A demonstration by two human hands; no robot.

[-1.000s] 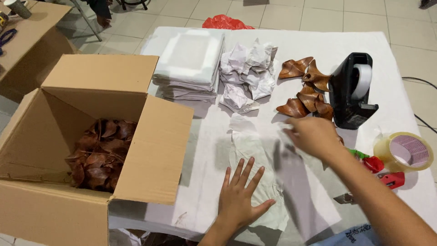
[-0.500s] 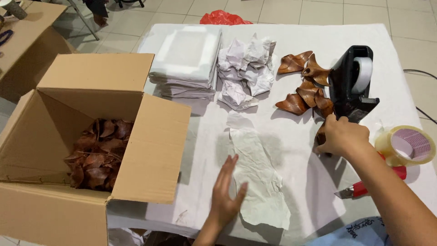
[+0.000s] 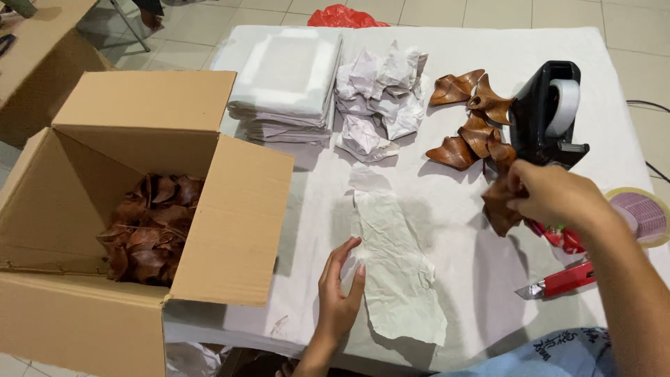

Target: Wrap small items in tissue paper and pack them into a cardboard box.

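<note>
The right hand (image 3: 555,195) is pinched shut on a brown leaf (image 3: 500,209) and holds it up a little over the right side of the table (image 3: 447,42), just near the black tape holder (image 3: 548,115). The left hand (image 3: 340,290) is open with its fingers spread, and its edge rests on the left side of a long crinkled paper (image 3: 398,265) that lies flat in the middle, near the front edge. There is bare white cloth between the paper and the leaf, and more bare cloth far back on the table. On the left stands a big open cardboard box (image 3: 139,202) with its flaps up; one flap leans over the table edge, close to the left hand. Brown leaves in the box (image 3: 150,227) fill its bottom. Far on the table sit a stack of white sheets (image 3: 286,87) and, right beside it, a pile of crumpled paper (image 3: 380,91). More brown leaves on the table (image 3: 471,119) lie between that pile and the tape holder. A roll of tape (image 3: 642,213) lies at the right edge, and a red cutter (image 3: 558,283) lies near the right arm. The floor (image 3: 488,10) is pale tile, with something red (image 3: 340,15) lying just past the far edge. Another brown table (image 3: 42,49) is at the far left.
</note>
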